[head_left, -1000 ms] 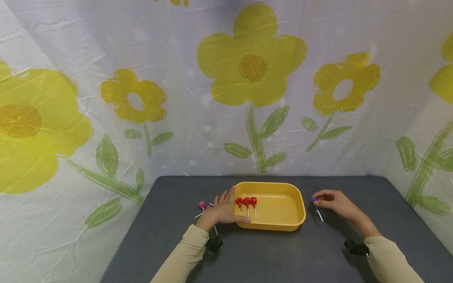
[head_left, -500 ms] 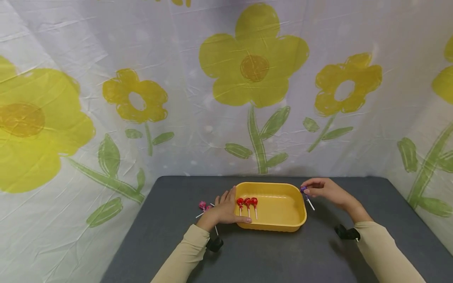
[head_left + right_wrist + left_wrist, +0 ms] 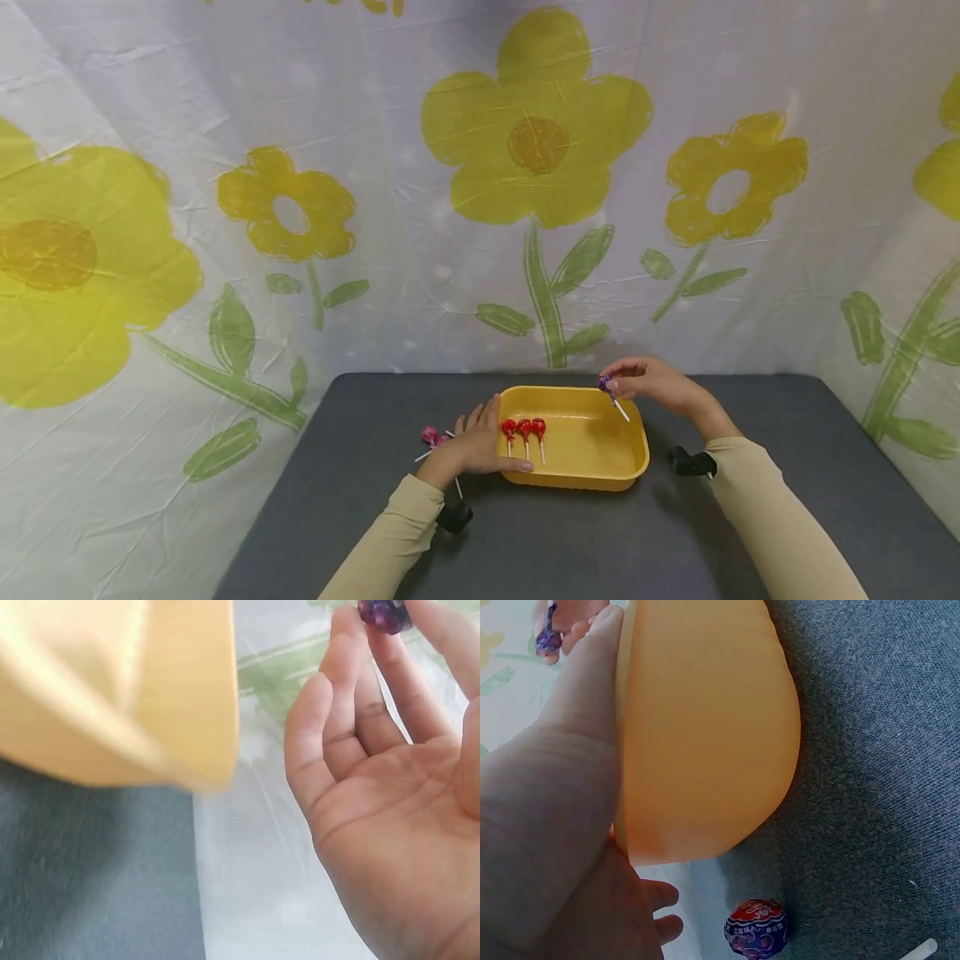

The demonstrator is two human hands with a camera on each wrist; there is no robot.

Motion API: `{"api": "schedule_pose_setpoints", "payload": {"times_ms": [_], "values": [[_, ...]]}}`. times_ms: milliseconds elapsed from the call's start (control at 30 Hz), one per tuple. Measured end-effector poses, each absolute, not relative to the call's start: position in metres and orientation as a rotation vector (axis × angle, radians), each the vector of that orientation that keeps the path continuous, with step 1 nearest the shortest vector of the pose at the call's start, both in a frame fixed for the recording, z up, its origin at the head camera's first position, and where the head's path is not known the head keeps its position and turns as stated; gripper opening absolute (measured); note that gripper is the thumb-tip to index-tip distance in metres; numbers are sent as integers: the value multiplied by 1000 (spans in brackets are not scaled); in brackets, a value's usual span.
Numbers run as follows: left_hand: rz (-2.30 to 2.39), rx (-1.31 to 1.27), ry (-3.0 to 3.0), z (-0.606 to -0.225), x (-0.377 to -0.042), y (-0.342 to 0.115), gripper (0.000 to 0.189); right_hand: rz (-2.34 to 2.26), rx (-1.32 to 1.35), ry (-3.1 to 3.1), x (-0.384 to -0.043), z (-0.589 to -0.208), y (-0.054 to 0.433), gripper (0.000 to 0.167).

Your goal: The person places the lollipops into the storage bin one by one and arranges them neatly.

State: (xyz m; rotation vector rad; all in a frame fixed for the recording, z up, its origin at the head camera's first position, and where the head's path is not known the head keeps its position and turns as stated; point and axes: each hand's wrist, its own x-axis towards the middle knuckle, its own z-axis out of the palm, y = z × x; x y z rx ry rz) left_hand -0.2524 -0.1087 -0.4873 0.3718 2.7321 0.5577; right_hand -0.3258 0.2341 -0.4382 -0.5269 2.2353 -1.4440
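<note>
In the head view a yellow tray [image 3: 588, 454] sits on the dark table, with three red-headed lollipops [image 3: 523, 427] in a row at its left end. My left hand [image 3: 472, 452] rests against the tray's left end, fingers spread and thumb along the front rim. Above the tray's right back corner, my right hand [image 3: 663, 390] pinches a purple-wrapped lollipop [image 3: 605, 383] by its head between thumb and fingertips, the white stick slanting down to the right. The right wrist view shows the purple head [image 3: 384, 613] at the fingertips, apart from the tray wall [image 3: 180, 697].
Pink-wrapped lollipops [image 3: 429, 435] lie left of the tray, partly hidden by my left hand. The left wrist view shows a wrapped lollipop head [image 3: 757, 928] on the table beside the tray. A flower-printed cloth [image 3: 405, 208] hangs behind the table.
My right hand has moved left and slightly up with the purple lollipop, from the table right of the tray to above its right back corner. My left hand stays on the tray.
</note>
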Motion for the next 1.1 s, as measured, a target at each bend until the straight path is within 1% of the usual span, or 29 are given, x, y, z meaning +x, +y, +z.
{"api": "schedule_pose_setpoints", "payload": {"times_ms": [200, 333, 400, 567, 600, 867, 933, 1100], "values": [[585, 381, 2731, -484, -251, -108, 135, -1449, -567, 2115, -336, -438, 221, 41], [576, 364, 2726, -487, -253, -108, 136, -1461, -588, 2020, -345, -440, 215, 43], [578, 360, 2731, -490, -255, -109, 136, -1480, -589, 1967, -349, -443, 211, 40], [554, 363, 2735, -493, -257, -108, 135, -1513, -656, 1816, -355, -452, 201, 24], [553, 369, 2736, -492, -256, -108, 136, -1517, -668, 1788, -356, -454, 199, 23], [559, 392, 2749, -484, -250, -107, 133, -1587, -704, 1578, -362, -475, 184, 37], [549, 392, 2750, -485, -251, -107, 133, -1605, -704, 1559, -362, -478, 182, 37], [536, 385, 2751, -487, -253, -108, 133, -1598, -631, 1577, -360, -483, 177, 30]]}}
